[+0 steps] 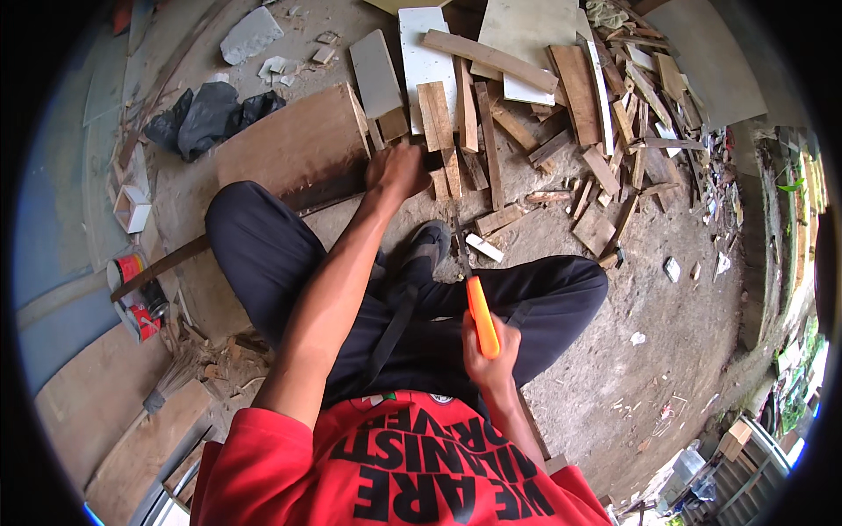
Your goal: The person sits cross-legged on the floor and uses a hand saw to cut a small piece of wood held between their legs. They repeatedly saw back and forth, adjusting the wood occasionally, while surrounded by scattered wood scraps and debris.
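The right hand (491, 351) is wrapped around the orange handle of a hand saw (478, 302), with its fingers pressed together on it. The saw's thin, dark blade (460, 250) points away from the person, over by a black shoe (427, 250), and its far end is at a short wooden stick (452, 175). I cannot tell if the blade is cutting into the wood or just touching it.

The left hand (399, 175) is curled up with its knuckles on top, just beside the stick. I cannot tell if its fingers are pinching the wood. A big brown box-like wooden piece (289, 140) is on the left side of that hand.

The person sits with bent knees in dark pants (272, 263) and a red shirt (281, 456). A little white piece (484, 247) lies on the floor (649, 351) near the blade. Farther out, past the stick, there is a messy pile of wood scraps (596, 167). A long white board (427, 53) lies beside the pile. Over on the left are a crumpled black plastic bag (210, 118), a pale, chunky block (252, 35) and a red and white can (136, 298).
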The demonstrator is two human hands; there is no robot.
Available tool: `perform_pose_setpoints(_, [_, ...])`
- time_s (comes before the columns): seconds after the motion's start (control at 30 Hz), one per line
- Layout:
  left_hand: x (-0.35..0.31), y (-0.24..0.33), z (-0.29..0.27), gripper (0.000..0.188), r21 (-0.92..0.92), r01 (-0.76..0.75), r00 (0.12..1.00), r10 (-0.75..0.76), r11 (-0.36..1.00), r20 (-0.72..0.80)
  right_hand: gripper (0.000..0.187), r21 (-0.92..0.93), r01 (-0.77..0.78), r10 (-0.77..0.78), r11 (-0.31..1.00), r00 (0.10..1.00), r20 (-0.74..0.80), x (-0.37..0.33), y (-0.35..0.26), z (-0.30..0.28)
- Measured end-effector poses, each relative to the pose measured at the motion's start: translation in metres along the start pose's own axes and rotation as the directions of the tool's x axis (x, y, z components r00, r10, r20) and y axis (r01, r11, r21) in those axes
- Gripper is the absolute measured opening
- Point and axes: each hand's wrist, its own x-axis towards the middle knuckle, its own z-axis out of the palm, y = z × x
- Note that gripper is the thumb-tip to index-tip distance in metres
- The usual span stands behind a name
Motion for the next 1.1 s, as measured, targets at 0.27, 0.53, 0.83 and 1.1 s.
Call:
perform_pose_setpoints(0.27, [0.02, 0.0, -0.006, 0.031, -0.003, 0.105, 0.986, -0.103, 0.995, 0.129, 0.015, 0.024, 0.064, -0.063, 0.998, 0.998, -0.03, 0.092, -0.005, 0.047])
perform_pose_setpoints(0.53, [0.002, 0.018, -0.031, 0.017, -0.017, 0.07, 0.99, -0.068, 0.997, 0.127, 0.008, 0.089, 0.009, -0.004, 0.996, 0.999, -0.053, 0.068, 0.012, 0.052])
perform_pose_setpoints(0.83, [0.009, 0.005, -0.013, 0.014, 0.043, -0.028, 0.996, 0.024, 0.999, 0.09, 0.022, 0.697, -0.268, 0.248, 0.665, 0.96, 0.132, 0.064, 0.054, 0.053])
perform_pose_setpoints(1.1, [0.009, 0.008, -0.018, 0.02, -0.055, 0.093, 0.992, -0.088, 0.994, 0.09, 0.025, 0.055, 0.011, -0.01, 0.998, 1.0, -0.024, 0.073, -0.007, 0.058])
